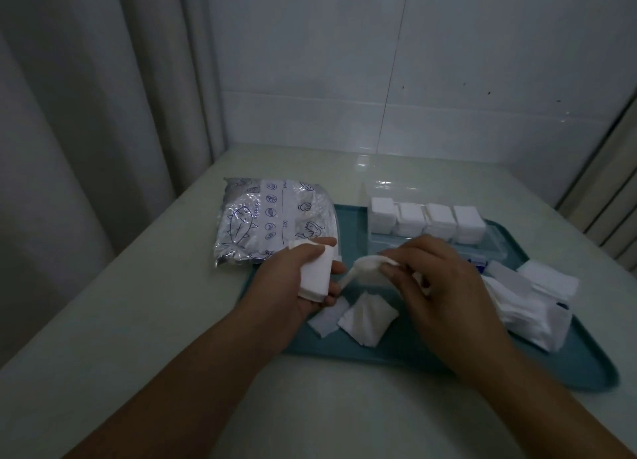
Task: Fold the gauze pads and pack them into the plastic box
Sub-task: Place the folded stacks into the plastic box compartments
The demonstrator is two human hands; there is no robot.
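Over the teal plastic tray (379,353), the left hand (296,279) grips folded white gauze pads (315,274); the right hand (437,279) pinches another mid-fold (368,264). Four stacks fill the clear plastic box (496,243); a loose pile (527,307) remains, so roughly halfway.

Both forearms reach forward from the lower edge, bare to the wrists; the left hand (303,279) lies palm half-up, its fingers and thumb curled round a stack of folded gauze pads (315,274); the right hand (437,286), knuckles up, pinches a loose gauze pad (368,264) between thumb and fingertips, close beside the left.
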